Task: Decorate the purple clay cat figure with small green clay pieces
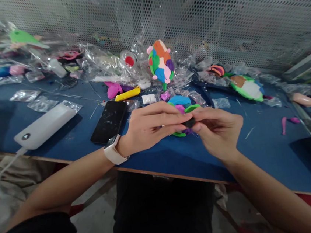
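A small dark lump of clay [189,123] is pinched between the fingertips of both hands, above the front part of the blue table. My left hand [156,123], with a white watch on its wrist, reaches in from the left with fingers stretched toward the lump and pressed against it. On the other side, my right hand [219,126] grips it between thumb and forefinger. Just behind and below the fingers lies a colourful clay piece with a blue part [179,100], pink, green and purple patches; the hands cover much of it.
A black phone [109,122] and a white device with a cable [48,126] lie at the left. Behind stand a yellow toothed tool [128,94] and a multicoloured clay turtle shape [162,62]. Plastic wrappers line the metal mesh [217,17]. Another clay piece [248,88] sits at right.
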`<state>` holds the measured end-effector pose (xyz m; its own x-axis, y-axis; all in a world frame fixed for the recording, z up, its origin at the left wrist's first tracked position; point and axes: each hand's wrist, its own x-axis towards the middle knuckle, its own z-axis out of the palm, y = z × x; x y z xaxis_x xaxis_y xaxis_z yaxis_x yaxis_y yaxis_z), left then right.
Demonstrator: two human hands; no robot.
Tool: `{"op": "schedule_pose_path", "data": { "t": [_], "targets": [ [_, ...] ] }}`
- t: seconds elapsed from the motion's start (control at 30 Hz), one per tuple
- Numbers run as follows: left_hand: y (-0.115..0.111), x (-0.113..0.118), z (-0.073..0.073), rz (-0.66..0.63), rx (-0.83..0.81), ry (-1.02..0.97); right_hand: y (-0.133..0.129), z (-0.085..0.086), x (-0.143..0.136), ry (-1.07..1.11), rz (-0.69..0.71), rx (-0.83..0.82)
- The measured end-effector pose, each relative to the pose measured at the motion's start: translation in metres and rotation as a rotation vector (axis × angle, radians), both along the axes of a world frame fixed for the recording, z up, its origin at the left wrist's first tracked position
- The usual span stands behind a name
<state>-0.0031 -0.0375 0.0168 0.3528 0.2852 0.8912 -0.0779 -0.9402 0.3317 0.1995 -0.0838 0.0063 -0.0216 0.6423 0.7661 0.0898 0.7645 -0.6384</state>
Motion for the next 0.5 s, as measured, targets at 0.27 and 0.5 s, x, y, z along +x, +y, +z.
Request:
{"op": "schedule_pose_path", "data": {
  "t": [0.27, 0.5],
  "targets": [
    [0.0019, 0.0011, 0.0033, -0.205, -0.282, 0.027, 0.0019, 0.0027, 0.006, -0.078, 0.075, 0.008],
    [0.0069, 0.0004, -0.0036, -0.344, -0.577, 0.019, 0.0058, 0.0024, 0.0098, -0.118, 0.142, 0.023]
  ]
}}
